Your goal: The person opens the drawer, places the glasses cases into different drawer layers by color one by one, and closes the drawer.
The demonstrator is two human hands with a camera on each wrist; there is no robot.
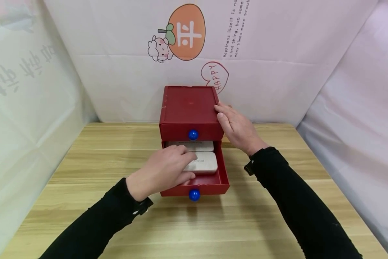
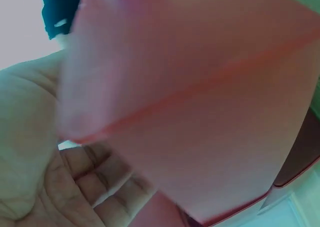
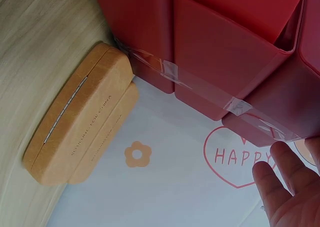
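Note:
A red two-tier drawer box (image 1: 190, 104) stands at the back of the table, its lower drawer (image 1: 223, 169) pulled out. In that drawer lie two white glasses cases, the front case (image 1: 206, 163) and the rear case (image 1: 203, 145). My left hand (image 1: 164, 169) reaches over the drawer's left wall and grips the front case, thumb on the near side and fingers over the top. The drawer wall (image 2: 200, 147) hides its fingertips in the left wrist view. With fingers extended, my right hand (image 1: 239, 127) rests against the box's upper right edge.
Two tan glasses cases (image 3: 82, 122) stand side by side on the table beside the box. Blue ball knobs mark the upper drawer (image 1: 193, 135) and lower drawer front (image 1: 194, 195). Clear tape (image 3: 200, 87) runs along the box. White printed cloth (image 1: 122, 72) hangs behind.

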